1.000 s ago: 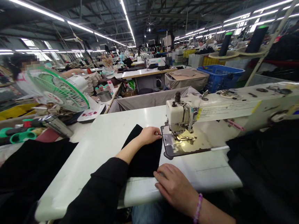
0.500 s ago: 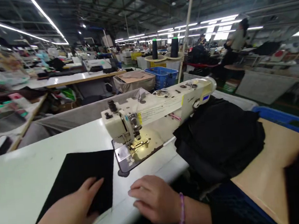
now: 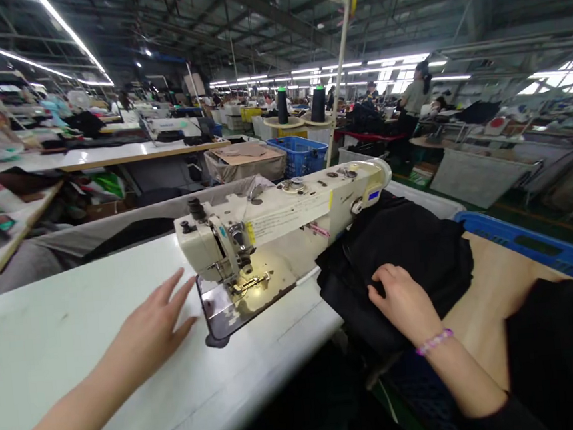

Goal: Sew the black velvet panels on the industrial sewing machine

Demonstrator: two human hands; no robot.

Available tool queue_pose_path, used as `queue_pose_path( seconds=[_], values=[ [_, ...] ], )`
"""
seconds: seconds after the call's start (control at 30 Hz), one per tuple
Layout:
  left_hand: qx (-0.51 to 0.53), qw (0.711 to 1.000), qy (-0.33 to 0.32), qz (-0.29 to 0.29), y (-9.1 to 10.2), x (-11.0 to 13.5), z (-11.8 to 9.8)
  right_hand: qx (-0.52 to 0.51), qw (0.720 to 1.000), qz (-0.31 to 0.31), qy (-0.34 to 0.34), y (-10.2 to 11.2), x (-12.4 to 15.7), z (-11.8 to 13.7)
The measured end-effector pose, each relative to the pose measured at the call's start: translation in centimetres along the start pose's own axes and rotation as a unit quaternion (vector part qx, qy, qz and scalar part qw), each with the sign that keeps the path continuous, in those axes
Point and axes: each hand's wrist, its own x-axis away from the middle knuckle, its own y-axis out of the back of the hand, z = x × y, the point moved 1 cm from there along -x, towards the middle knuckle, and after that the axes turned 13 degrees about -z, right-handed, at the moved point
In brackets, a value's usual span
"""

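Note:
My left hand (image 3: 157,316) hovers over the white tabletop (image 3: 259,358), left of the sewing machine (image 3: 286,208). Its fingers are spread and hold nothing. The fingertips come close to the edge of the metal needle plate (image 3: 218,301). On the machine's right lies a stack of black fabric pieces (image 3: 419,237). My right hand (image 3: 407,301), with a purple beaded bracelet, rests on this stack. Its fingers are bent and appear to pinch the top fabric; the contact is partly hidden. Another black fabric piece (image 3: 135,236) lies on grey cloth beyond the table's far edge.
A blue crate (image 3: 534,243) with a tan board (image 3: 487,278) stands at the right. Two dark thread cones (image 3: 282,106) stand behind the machine, near another blue basket (image 3: 299,155). Farther back are worktables and a standing person (image 3: 414,97).
The black piece under my left hand has left the tabletop; one now shows beyond the far edge. My left hand has opened wide. My right hand has moved right onto the fabric stack.

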Motion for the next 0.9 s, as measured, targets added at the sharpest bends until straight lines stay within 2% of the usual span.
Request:
queue_pose_path(
  seconds=[0.1, 0.27, 0.3, 0.37, 0.43, 0.47, 0.5, 0.57, 0.6, 0.63, 0.7, 0.77, 0.8, 0.83, 0.9],
  values=[
    [0.045, 0.996, -0.053, 0.056, -0.5, 1.9, -2.6, 0.025, 0.999, 0.003, 0.025, 0.2, 0.5, 1.2],
    [0.072, 0.992, -0.05, 0.094, 0.7, 3.9, -5.8, 0.079, 0.997, 0.007, 0.016, 0.3, 0.0, 1.9],
    [0.076, 0.991, -0.052, 0.099, 1.1, 4.1, -6.3, 0.062, 0.998, 0.001, -0.006, 0.2, -0.3, 1.5],
    [0.085, 0.988, -0.059, 0.111, 1.8, 4.4, -7.1, -0.032, 0.995, -0.023, -0.097, 0.1, -0.8, 0.0],
    [0.101, 0.985, -0.07, 0.118, 2.4, 4.6, -7.9, -0.134, 0.967, -0.066, -0.204, 0.5, -1.2, -1.7],
    [0.115, 0.984, -0.077, 0.113, 2.7, 4.6, -8.4, -0.17, 0.95, -0.1, -0.241, 1.0, -1.3, -2.3],
    [0.134, 0.983, -0.084, 0.099, 3.0, 4.5, -9.1, -0.195, 0.94, -0.131, -0.248, 1.7, -1.4, -2.4],
    [0.182, 0.977, -0.1, 0.047, 4.0, 4.1, -10.8, -0.241, 0.944, -0.137, -0.18, 3.7, -1.2, -1.0],
    [0.209, 0.972, -0.11, 0.016, 4.6, 3.7, -11.9, -0.277, 0.948, -0.106, -0.116, 5.0, -1.0, 0.4],
    [0.236, 0.964, -0.122, -0.013, 5.2, 3.2, -13.0, -0.321, 0.945, -0.045, -0.047, 6.2, -0.7, 2.0],
    [0.301, 0.939, -0.163, -0.036, 6.5, 2.0, -15.4, -0.403, 0.911, 0.071, 0.052, 8.7, 0.0, 5.2],
    [0.38, 0.902, -0.205, 0.005, 7.6, 0.9, -17.3, -0.485, 0.858, 0.147, 0.086, 10.5, 0.2, 7.3],
    [0.419, 0.884, -0.203, 0.039, 8.0, 0.4, -17.9, -0.527, 0.832, 0.16, 0.067, 11.1, 0.1, 7.7],
    [0.455, 0.871, -0.174, 0.066, 8.4, 0.0, -18.2, -0.572, 0.806, 0.153, 0.023, 11.3, -0.1, 7.9],
    [0.504, 0.86, -0.043, 0.071, 9.0, -0.5, -18.0, -0.652, 0.742, 0.116, -0.101, 11.1, -0.7, 7.6]
  ],
)
